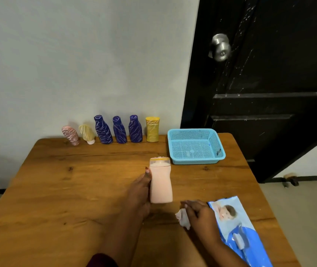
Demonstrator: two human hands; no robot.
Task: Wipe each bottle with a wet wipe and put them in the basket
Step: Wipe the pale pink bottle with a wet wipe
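My left hand [140,191] grips a pale pink bottle [161,182] with a yellow-rimmed cap, holding it upright above the wooden table [76,189]. My right hand [200,214] pinches a crumpled white wet wipe [182,218] just right of and below the bottle. A blue pack of wet wipes [240,230] lies under my right wrist. The light blue mesh basket [196,145] stands at the table's far right with no bottle in it. Along the wall stand a pink bottle [70,135], a cream bottle [86,133], three dark blue bottles [119,130] and a yellow bottle [152,129].
A black door [259,83] with a metal knob [220,47] stands behind the basket. The pale wall [76,64] backs the row of bottles. Bare table surface lies to the left of my left arm.
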